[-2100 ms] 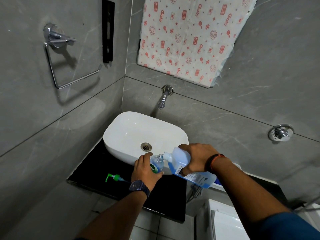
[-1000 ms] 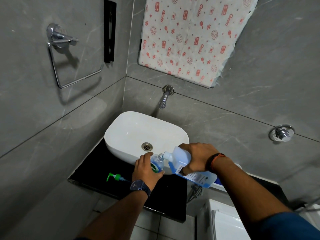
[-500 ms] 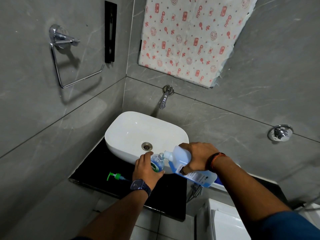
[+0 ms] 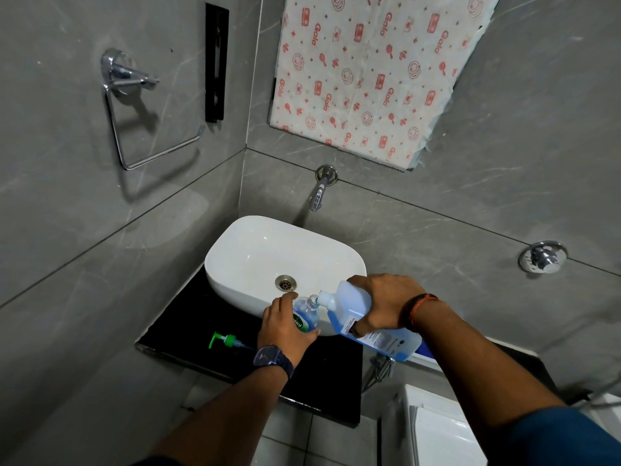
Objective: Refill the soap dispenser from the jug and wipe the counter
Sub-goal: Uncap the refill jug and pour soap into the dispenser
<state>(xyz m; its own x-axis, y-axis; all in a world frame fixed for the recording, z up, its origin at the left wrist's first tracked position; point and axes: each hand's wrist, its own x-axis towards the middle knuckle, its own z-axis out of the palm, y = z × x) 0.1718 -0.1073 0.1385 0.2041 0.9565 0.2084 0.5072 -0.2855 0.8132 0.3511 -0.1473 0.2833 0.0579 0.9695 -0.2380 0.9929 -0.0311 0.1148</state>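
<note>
a person's left hand wraps around the one clear soap dispenser bottle, which stands at the front edge of the white basin on a black tabletop. the fingers curl round the bottle's near side and the thumb reaches over its far shoulder. the right hand grips the single refill jug from above and tips it down to the left, so that its white neck sits right at the open mouth of the dispenser. blue liquid fills the jug's lower side, and blue shows inside the dispenser too. both containers sit between the two hands, the dispenser on the left and the jug on the right, over the basin's front rim.

one green pump head lies on its side on the tabletop just left of the left wrist, apart from the bottle, its tube pointing toward the wristwatch. a dark band with orange thread circles the right wrist.

behind the basin, one chrome tap spout juts from the grey tiled wall. one chrome towel ring hangs on the left wall beside a black vertical fitting. a white sheet printed with red "gala" lettering covers a panel above the tap, and one round chrome valve sits on the wall to the right.
</note>
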